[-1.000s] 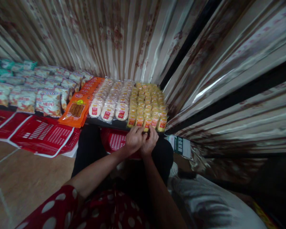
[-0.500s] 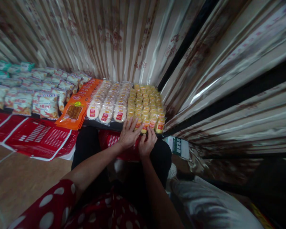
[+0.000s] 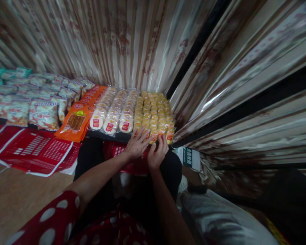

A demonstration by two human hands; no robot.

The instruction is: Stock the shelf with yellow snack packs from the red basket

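Note:
Rows of small yellow wrapped snacks point(image 3: 154, 115) with orange-and-red labels stand at the right end of a dark display shelf point(image 3: 122, 136). My left hand point(image 3: 137, 146) rests its spread fingertips on the front left packets of these rows. Beside it, my right hand point(image 3: 156, 153) touches the front packets with bent fingers, thumb apart from them. Neither hand visibly lifts a packet. Directly left of the yellow rows lie three rows of round white wrapped crackers point(image 3: 109, 124) with red labels.
Orange snack bags point(image 3: 75, 120) overlap in a row beside the crackers. Farther left are white puffy bags point(image 3: 43, 114) and green bags point(image 3: 22, 72). Red printed bags point(image 3: 38, 149) hang below. Pleated curtains point(image 3: 132, 44) stand behind and right. A green-and-white box point(image 3: 190, 158) lies low at right.
The view has shifted slightly, so the goods sit a little farther left and lower. Both hands stay at the front of the yellow packets, with the fingers slightly repositioned.

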